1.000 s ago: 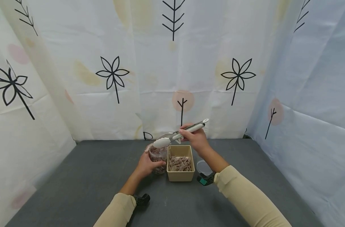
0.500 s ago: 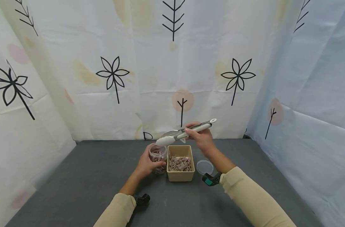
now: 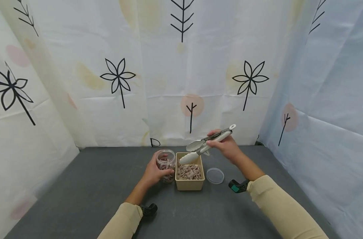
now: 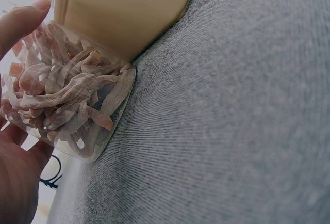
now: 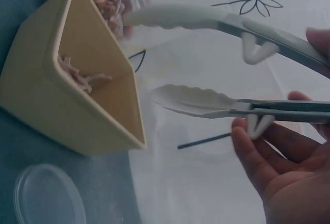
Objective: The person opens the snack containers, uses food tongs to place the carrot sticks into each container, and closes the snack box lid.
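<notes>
Right hand (image 3: 226, 144): thumb on one arm, fingers on the other, gripping the grey metal kitchen tongs with white scalloped tips (image 3: 203, 149). The jaws are spread; I see nothing between them. The near tip hangs over the mouth of the beige rectangular plastic tub (image 3: 189, 186), the far tip by the tub's back rim.

Left hand (image 3: 153, 172): fingers and thumb curled round the clear round plastic jar (image 3: 165, 163), uncapped and upright just left of the tub. Whether jar and tub walls touch, I cannot tell. Pale brownish dusted strips (image 3: 188, 172) lie low in the tub; similar strips (image 4: 67, 90) fill much of the jar.

Step, in my judgement: tong transfer between tub and jar, the tips at the tub end. Direction unsettled: a pick-up or a release would look alike here. A pick-up would call for lowering the tips inside the tub's walls and squeezing; a return to the jar, for lifting over the tub's left rim, the jar held firm.

Edges and room: the clear round lid (image 3: 215, 176) lies flat, just right of the tub. The dark grey tabletop (image 3: 184, 219) runs wide left of jar and tub, and forward toward the person. Behind the tub it soon meets the white patterned curtain (image 3: 157, 119), so backward swing looks tightest.
</notes>
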Motion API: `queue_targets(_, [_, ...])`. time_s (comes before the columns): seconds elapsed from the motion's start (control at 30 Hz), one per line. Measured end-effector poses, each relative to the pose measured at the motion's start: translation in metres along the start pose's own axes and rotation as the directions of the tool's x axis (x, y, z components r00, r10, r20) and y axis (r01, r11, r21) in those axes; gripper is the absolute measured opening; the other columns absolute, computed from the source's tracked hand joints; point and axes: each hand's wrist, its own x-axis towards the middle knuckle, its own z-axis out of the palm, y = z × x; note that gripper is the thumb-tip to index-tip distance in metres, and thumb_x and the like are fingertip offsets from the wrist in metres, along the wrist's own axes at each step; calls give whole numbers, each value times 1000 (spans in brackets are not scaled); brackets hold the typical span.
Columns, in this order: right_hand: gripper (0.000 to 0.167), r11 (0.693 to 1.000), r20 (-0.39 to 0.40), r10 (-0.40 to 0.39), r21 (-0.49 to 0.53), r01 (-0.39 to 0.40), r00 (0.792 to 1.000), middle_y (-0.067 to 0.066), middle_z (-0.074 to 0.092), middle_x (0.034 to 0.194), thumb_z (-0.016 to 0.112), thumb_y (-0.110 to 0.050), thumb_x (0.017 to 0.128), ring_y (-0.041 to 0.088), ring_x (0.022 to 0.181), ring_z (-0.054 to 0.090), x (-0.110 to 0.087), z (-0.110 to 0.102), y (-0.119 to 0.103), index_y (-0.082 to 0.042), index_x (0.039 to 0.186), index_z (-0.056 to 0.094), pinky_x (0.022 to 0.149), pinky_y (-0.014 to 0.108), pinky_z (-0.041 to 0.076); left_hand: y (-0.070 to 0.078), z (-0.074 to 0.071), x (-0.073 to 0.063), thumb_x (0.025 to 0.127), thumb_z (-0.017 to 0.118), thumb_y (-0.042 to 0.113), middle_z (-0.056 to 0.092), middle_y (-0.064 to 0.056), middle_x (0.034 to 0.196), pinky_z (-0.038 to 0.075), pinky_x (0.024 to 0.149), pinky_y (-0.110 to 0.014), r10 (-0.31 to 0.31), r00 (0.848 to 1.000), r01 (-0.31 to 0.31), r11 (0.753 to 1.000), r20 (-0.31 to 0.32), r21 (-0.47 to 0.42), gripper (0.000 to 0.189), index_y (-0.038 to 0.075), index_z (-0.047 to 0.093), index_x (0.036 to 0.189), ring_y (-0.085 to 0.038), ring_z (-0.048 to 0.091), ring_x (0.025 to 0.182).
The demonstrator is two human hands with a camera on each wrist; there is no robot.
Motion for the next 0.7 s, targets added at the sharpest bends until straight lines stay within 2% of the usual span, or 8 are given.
queue_targets(0.13, [35,992,109,84,-98,-73,991,25,58,113,72,-8,88,18,92,59,-1,-6,3,3,118,58,81,32,47,0,0,0,72,88,16,54,-9,135,49,84,-41,11,1000,-11,1000,2,1,93,14,33,147,-25,56,111])
queue_targets(0.23, [37,983,200,128,-153,-98,971,23,57,115,72,-12,88,22,95,58,0,-9,2,2,119,58,83,36,46,-1,0,0,73,88,16,53,-11,136,50,81,-38,19,1000,-19,1000,7,-2,93,14,33,148,-24,57,108])
queue_targets(0.4, [40,970,369,179,-223,-100,912,23,55,119,73,-12,88,26,100,57,4,-10,-2,1,122,56,84,40,47,-2,1,-1,73,88,16,53,-15,135,49,79,-35,51,999,-51,999,10,5,92,11,33,147,-25,57,107])
queue_targets(0.53, [42,953,458,194,-299,-56,868,23,55,120,75,-15,86,27,100,58,8,-8,-6,-2,121,56,83,41,47,-2,2,0,72,88,16,54,-14,135,48,83,-37,47,999,-47,999,7,7,93,10,33,147,-25,57,110])
queue_targets(0.6, [42,945,470,192,-327,-32,861,23,55,119,76,-16,86,26,98,58,10,-6,-8,-2,121,56,82,41,47,-2,1,0,72,88,16,54,-11,135,48,84,-38,28,1000,-28,1000,4,5,93,12,34,147,-24,56,111])
queue_targets(0.7, [41,935,457,184,-356,-11,870,22,57,116,76,-16,85,25,94,60,13,-2,-7,-1,119,57,80,40,48,-2,0,1,72,88,15,54,-7,134,48,85,-40,15,1000,-15,1000,2,-4,92,15,35,147,-24,56,112])
